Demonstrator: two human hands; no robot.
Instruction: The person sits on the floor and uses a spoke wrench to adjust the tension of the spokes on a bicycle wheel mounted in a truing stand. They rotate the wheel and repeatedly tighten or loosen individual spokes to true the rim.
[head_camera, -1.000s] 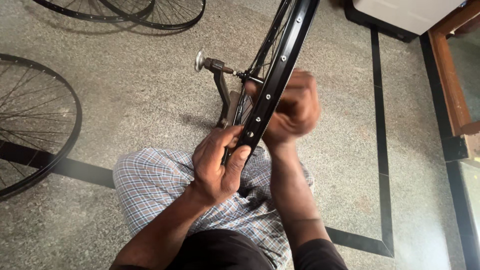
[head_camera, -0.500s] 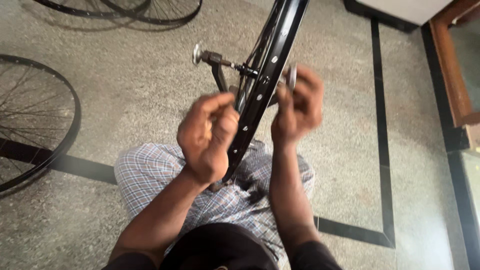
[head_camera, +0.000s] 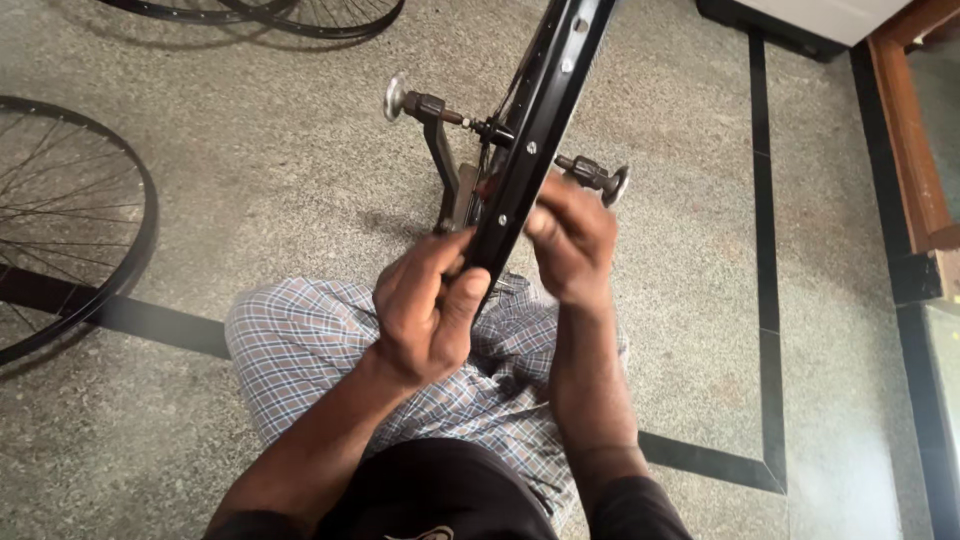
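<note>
- The black wheel rim (head_camera: 535, 115) stands on edge in front of me, held upright in a dark truing stand (head_camera: 452, 180) on the speckled stone floor (head_camera: 250, 200), just beyond my knees.
- My left hand (head_camera: 425, 305) is curled around the near edge of the rim, thumb and fingers pinched closed on it.
- My right hand (head_camera: 570, 240) sits on the other side of the rim, fingers bent in close against it (whether they grip the rim or something small I cannot tell).
- The stand's axle ends in round knobs, one on the left (head_camera: 396, 97) and one on the right (head_camera: 612, 183), both sticking out past the rim.
- My legs, in checked cloth (head_camera: 310, 350), lie folded under the hands.
- A spoked wheel (head_camera: 70, 220) lies flat on the floor to my left, well apart; more wheels (head_camera: 300, 12) lie at the top edge.
</note>
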